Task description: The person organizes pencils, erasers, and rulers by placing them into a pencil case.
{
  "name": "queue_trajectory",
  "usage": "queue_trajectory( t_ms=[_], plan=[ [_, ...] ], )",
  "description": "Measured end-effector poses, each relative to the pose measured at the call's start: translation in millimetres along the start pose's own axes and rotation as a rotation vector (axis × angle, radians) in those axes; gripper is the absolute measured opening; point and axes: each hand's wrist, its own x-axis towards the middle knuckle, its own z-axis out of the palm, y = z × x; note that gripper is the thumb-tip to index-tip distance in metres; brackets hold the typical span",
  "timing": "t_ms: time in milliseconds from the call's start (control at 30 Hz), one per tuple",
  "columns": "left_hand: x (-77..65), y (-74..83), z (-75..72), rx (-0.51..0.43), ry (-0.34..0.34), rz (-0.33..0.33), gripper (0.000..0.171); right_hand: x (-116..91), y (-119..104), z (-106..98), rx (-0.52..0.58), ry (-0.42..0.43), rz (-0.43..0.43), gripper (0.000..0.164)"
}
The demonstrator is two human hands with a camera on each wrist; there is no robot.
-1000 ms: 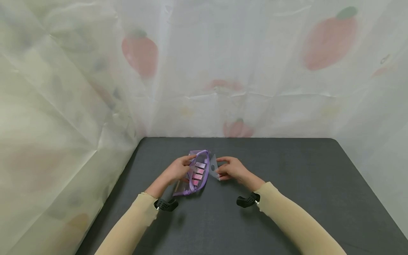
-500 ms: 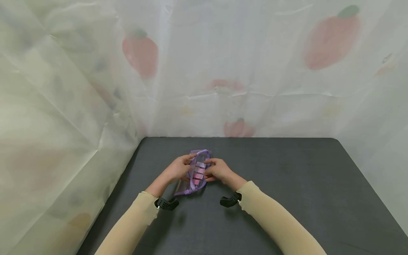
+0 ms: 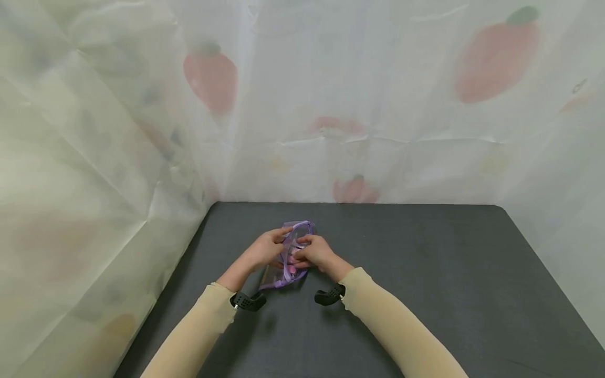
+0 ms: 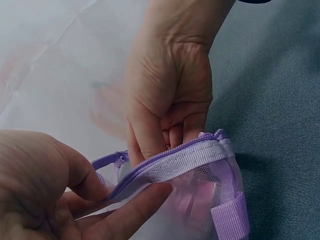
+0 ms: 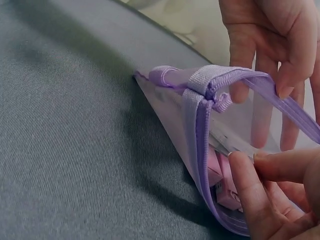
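Note:
A see-through zip pouch (image 3: pixel 274 284) with purple trim is held with its mouth gaping. My left hand (image 3: pixel 262 252) pinches one zipped edge (image 4: pixel 165 162) between thumb and fingers, as the left wrist view shows. Inside the mouth, my right hand (image 3: pixel 320 254) has its fingertips on a clear plastic set square (image 5: pixel 225 136), thumb against forefinger. Most of the set square is hidden by the fingers and the pouch wall. Several small pink box-shaped pieces (image 5: pixel 227 187) lie in the pouch, just under the right fingertips.
The pouch rests on a dark grey table (image 3: pixel 425 273), left of its middle. A pale curtain (image 3: pixel 402 105) with fruit prints hangs behind the table and along its left side. Black bands (image 3: pixel 248 302) are on both wrists.
My right hand has moved left from beside the pouch into its mouth, carrying the clear set square in. The left hand keeps its grip on the pouch edge, almost unmoved.

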Motion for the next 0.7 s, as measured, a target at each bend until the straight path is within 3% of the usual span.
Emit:
queue_trajectory(
  t_ms=[300,700],
  plan=[
    [-1.5,2.2,-0.5,0.029,0.01,-0.011,0.06,-1.3,-0.8,-3.2,0.068,-0.001,0.023,0.058],
    [-1.4,2.1,-0.1,0.008,-0.006,-0.01,0.062,3.7,2.1,3.9,0.028,-0.036,0.021,0.059]
  ],
)
